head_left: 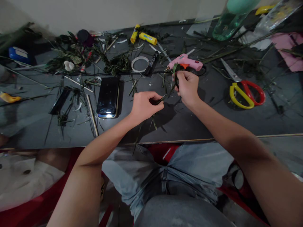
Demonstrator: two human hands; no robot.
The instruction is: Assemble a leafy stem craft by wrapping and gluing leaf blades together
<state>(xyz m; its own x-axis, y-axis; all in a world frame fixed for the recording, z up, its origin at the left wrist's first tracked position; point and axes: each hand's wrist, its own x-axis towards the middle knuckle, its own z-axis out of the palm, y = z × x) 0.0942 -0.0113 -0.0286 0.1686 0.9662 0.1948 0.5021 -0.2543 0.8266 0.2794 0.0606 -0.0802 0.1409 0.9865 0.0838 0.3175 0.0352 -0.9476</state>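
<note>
My left hand is closed in a pinch around a thin green leaf strip, whose loose ends hang below the fingers. Farther up the same strip, my right hand grips it between thumb and fingers, with a leafy end sticking out above. The strip slants up from left to right between the hands, held above the dark table. Just behind my right hand lies a pink hot glue gun with an orange trigger.
Scissors with red and yellow handles lie at the right. A phone rests left of my left hand. A tape roll, yellow glue sticks and a green bottle stand or lie behind. Leaf scraps litter the table. Another person's white clothing shows at left.
</note>
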